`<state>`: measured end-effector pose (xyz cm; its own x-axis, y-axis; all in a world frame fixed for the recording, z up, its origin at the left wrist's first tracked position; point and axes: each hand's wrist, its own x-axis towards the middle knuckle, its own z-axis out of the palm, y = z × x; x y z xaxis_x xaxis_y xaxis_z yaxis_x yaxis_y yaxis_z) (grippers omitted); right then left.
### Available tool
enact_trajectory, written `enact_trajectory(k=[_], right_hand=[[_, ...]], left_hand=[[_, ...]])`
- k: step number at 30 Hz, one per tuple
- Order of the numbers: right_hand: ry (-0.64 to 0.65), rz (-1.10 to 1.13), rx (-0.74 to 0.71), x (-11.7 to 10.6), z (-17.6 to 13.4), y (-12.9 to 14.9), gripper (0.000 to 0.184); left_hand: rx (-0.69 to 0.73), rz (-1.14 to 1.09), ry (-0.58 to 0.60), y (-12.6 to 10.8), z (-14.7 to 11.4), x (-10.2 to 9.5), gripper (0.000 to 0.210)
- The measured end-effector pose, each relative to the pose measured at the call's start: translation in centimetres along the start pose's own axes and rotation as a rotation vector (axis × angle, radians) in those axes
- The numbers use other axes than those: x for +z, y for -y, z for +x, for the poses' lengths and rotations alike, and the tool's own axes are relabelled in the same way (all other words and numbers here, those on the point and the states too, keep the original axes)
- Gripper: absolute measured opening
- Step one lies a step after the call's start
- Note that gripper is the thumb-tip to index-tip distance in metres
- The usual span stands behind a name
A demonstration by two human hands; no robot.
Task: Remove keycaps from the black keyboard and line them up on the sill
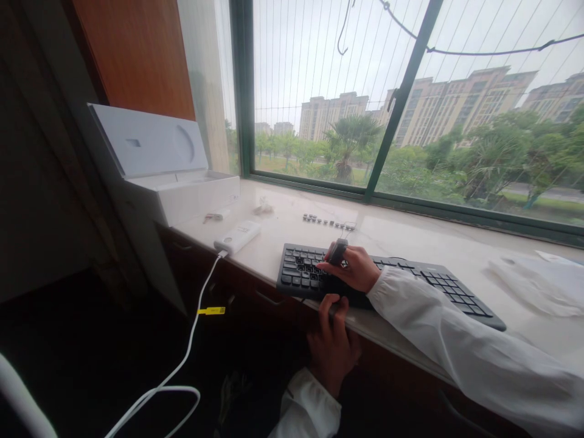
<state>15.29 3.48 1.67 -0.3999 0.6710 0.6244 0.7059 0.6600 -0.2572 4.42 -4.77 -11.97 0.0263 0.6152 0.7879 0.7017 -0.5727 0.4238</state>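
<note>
A black keyboard (442, 283) lies along the front edge of the windowsill counter. Several key positions on its left part are bare of caps. Over that part, my right hand (360, 267) is closed on a keycap puller (338, 251), a small black handle with thin wires that point up and away from the keys. My left hand (335, 340) is below, at the counter's edge, its bent fingers on the keyboard's front rim; the thumb is hidden. Behind the keyboard, loose keycaps (329, 222) stand in a short row.
An open white box (196, 193) stands at the left end of the counter (269, 243). Near it lie a white power bank (238, 236) with a white cable (201, 298) hanging off the edge, and small white bits (263, 207). Crumpled clear plastic (533, 283) lies at right.
</note>
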Motion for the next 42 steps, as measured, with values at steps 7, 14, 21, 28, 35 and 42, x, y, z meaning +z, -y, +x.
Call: enact_trajectory(k=[7, 14, 21, 28, 35, 42], right_hand=[[0.029, -0.012, -0.023, -0.1, 0.2, 0.2, 0.032], [0.025, -0.067, -0.164, 0.0, -0.3, 0.2, 0.025], [-0.029, -0.129, -0.223, 0.2, -0.5, 0.3, 0.025], [-0.025, -0.11, -0.17, 0.1, -0.3, -0.2, 0.024], [-0.063, -0.065, -0.008, -0.2, -0.1, 0.0, 0.031], [0.035, 0.06, 0.112, -0.9, 0.4, 0.5, 0.034]], left_hand=[[-0.012, -0.005, 0.006, -0.1, 0.2, -0.1, 0.054], [-0.014, -0.011, -0.008, -0.1, 0.1, 0.0, 0.053], [-0.009, -0.028, -0.024, -0.1, 0.2, 0.0, 0.051], [-0.012, -0.027, -0.022, -0.2, 0.2, -0.1, 0.053], [0.016, -0.03, -0.046, 0.0, 0.2, 0.1, 0.048], [0.02, -0.028, -0.037, -0.2, 0.4, -0.3, 0.049]])
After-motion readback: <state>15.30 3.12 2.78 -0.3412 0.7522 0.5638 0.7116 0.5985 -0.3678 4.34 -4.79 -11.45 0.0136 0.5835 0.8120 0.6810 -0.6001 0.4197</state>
